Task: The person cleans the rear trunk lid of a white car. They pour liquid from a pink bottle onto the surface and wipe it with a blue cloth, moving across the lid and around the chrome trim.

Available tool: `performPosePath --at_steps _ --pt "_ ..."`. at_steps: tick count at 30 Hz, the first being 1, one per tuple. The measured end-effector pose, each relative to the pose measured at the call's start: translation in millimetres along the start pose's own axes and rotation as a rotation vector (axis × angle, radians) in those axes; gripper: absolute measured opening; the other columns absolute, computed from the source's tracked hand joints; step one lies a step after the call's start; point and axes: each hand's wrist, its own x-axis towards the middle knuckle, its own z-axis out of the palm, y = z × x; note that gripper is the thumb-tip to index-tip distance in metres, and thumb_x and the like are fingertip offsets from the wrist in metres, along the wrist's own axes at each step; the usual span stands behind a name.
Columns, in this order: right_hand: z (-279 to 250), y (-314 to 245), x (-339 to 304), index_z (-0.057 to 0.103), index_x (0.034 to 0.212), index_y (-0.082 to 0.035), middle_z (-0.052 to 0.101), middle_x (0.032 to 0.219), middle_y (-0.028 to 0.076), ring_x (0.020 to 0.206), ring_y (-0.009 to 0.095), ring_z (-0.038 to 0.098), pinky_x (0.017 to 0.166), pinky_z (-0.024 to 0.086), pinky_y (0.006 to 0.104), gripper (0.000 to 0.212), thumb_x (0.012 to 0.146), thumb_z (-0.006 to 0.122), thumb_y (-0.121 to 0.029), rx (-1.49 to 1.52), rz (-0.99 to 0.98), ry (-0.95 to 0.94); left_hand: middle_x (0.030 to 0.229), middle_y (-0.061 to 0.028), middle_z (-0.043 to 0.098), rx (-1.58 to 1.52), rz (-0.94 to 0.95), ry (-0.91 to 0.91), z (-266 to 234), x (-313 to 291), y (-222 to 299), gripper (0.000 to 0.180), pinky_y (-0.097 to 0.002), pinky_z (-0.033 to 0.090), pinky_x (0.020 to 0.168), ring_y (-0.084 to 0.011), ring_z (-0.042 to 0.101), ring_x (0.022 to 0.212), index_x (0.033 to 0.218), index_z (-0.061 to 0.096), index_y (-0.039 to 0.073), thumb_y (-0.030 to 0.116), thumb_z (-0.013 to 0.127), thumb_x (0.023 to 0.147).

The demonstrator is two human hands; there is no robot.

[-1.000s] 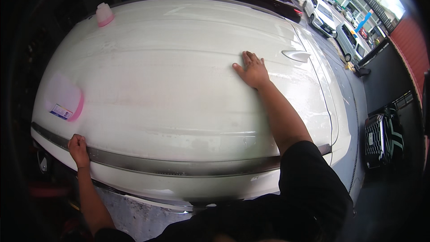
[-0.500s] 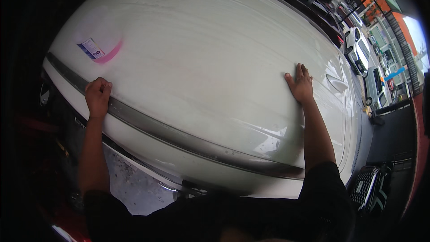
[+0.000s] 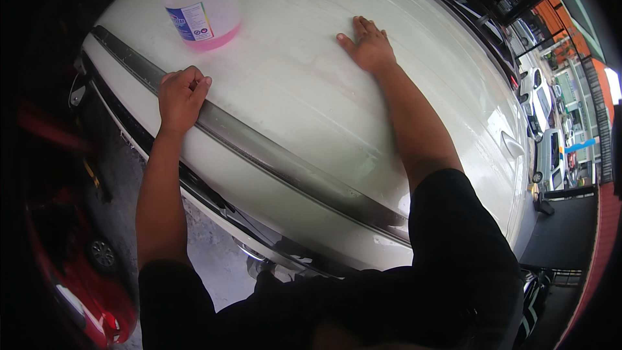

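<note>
A white car roof [image 3: 278,91] spreads in front of me, with a dark grey strip [image 3: 259,152] along its near side. My left hand [image 3: 183,98] rests on this strip with its fingers curled closed; whatever may be inside them is hidden. Farther out and to the right, my right hand [image 3: 370,46] lies palm down on the white panel, its fingers stretched out and its thumb apart. A translucent plastic jug [image 3: 223,16] with a label and pink liquid at its bottom stands on the roof beyond my left hand.
A fin-shaped antenna [image 3: 512,144] rises at the roof's right end. At the lower left a red car [image 3: 78,272] is parked across a grey floor [image 3: 217,256]. Several other vehicles, among them a white car [image 3: 536,97], stand at the far right.
My right hand has slid away from the fin antenna, leftward and farther across the roof. My left hand stays on the strip near the jug. The whole view has shifted, showing more red car.
</note>
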Motion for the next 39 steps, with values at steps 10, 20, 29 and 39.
performPosePath --at_steps 10,20,29,39 --pt "-20.4 122.2 -114.0 0.031 0.167 -0.001 0.031 0.173 0.021 0.161 0.036 0.028 0.132 0.021 0.0545 0.102 0.101 0.05 -0.076 -0.074 0.354 0.0 0.062 -0.0054 0.058 -0.04 0.028 0.012 3.8 6.8 10.9 0.023 -0.0415 0.046 0.084 -0.0276 0.057 0.066 0.08 0.065 0.008 0.025 0.078 0.091" --pt "17.9 -148.9 142.2 0.027 0.17 -0.008 0.03 0.176 0.011 0.163 0.029 0.025 0.134 0.02 0.0502 0.098 0.102 0.038 -0.078 0.034 -0.053 -0.014 0.062 -0.0036 0.059 -0.041 0.09 0.028 0.9 12.7 0.1 0.023 -0.0411 0.046 0.091 -0.0254 0.058 0.062 0.08 0.065 0.009 0.025 0.08 0.089" --pt "-5.3 7.8 -3.1 0.033 0.167 -0.006 0.036 0.173 0.014 0.162 0.029 0.029 0.133 0.02 0.0507 0.096 0.102 0.049 -0.074 -0.077 0.063 0.036 0.063 -0.0029 0.059 -0.009 0.022 -0.019 2.8 11.6 14.9 0.021 -0.0425 0.046 0.088 -0.0265 0.06 0.07 0.086 0.066 0.011 0.026 0.08 0.089" --pt "3.9 -48.1 61.4 0.034 0.168 -0.013 0.034 0.175 0.007 0.163 0.027 0.027 0.134 0.021 0.0505 0.077 0.109 0.039 -0.062 0.018 -0.004 -0.025 0.061 -0.0016 0.059 -0.057 0.067 0.021 -1.2 7.7 2.7 0.025 -0.0403 0.046 0.09 -0.0242 0.059 0.062 0.087 0.065 0.011 0.027 0.083 0.087"
